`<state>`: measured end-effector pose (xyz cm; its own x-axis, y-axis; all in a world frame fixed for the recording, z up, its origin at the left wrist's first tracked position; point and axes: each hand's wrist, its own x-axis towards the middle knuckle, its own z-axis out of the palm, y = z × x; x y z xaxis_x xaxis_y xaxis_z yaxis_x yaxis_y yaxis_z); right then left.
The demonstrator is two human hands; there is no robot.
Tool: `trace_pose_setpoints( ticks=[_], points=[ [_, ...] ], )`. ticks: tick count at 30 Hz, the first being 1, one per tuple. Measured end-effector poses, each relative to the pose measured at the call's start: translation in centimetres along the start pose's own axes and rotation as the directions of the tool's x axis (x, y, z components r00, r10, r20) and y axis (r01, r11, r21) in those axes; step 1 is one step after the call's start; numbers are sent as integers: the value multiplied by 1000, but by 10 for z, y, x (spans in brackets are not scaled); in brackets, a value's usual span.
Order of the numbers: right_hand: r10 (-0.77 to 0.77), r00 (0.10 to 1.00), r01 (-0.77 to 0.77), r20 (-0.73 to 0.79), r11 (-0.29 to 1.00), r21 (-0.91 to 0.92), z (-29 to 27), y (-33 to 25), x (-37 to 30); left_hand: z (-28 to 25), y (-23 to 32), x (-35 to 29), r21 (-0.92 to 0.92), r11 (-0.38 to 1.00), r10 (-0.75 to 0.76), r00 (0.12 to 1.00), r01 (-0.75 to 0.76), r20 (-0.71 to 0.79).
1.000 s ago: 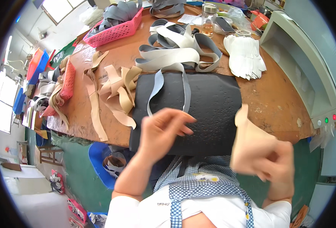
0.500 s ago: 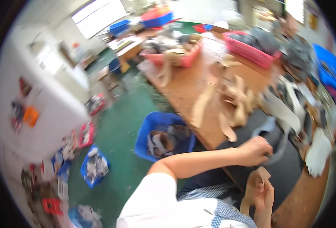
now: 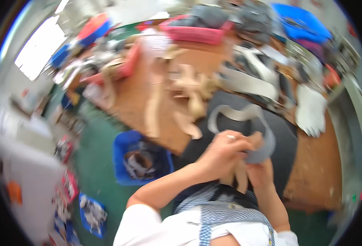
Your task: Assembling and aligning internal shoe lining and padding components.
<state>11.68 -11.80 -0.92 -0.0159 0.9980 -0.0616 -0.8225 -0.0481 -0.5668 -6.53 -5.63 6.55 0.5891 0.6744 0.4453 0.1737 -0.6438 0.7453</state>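
A curved grey strip of sheet material loops over the black work surface in front of me. A beige strip hangs down between my hands, and a beige end shows inside the grey loop. My left hand, with a ring on one finger, is closed in a pinch at the inner edge of the grey strip, where the pieces overlap. Just below the grey strip's broad end, my right hand is closed around the beige strip. Its fingers are partly hidden by the grey piece, and blur softens the contact.
Loose beige strips lie on the brown table, with grey and white pieces beyond. A white foot-shaped form lies right. Pink baskets stand at the back. A blue bin with scraps sits on the green floor at left.
My view has swung to the right. My two hands have come together, bringing the grey strip from the left hand's side against the beige strip in the right.
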Motion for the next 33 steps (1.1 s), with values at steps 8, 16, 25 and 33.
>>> trace_pose_setpoints(
  ticks=[8,16,25,33],
  points=[
    [40,987,-43,-156,999,-11,-14,-18,-21,25,3,6,-360,880,-295,951,309,94],
    [132,978,-134,-162,991,-1,-12,-21,-30,19,4,11,-519,677,-455,852,521,261],
    [132,979,-128,-155,991,36,-14,-19,-29,22,4,10,-482,693,-479,842,536,248],
    [127,980,-122,-153,992,43,-15,-20,-29,24,4,12,-485,684,-487,836,545,254]
  ],
)
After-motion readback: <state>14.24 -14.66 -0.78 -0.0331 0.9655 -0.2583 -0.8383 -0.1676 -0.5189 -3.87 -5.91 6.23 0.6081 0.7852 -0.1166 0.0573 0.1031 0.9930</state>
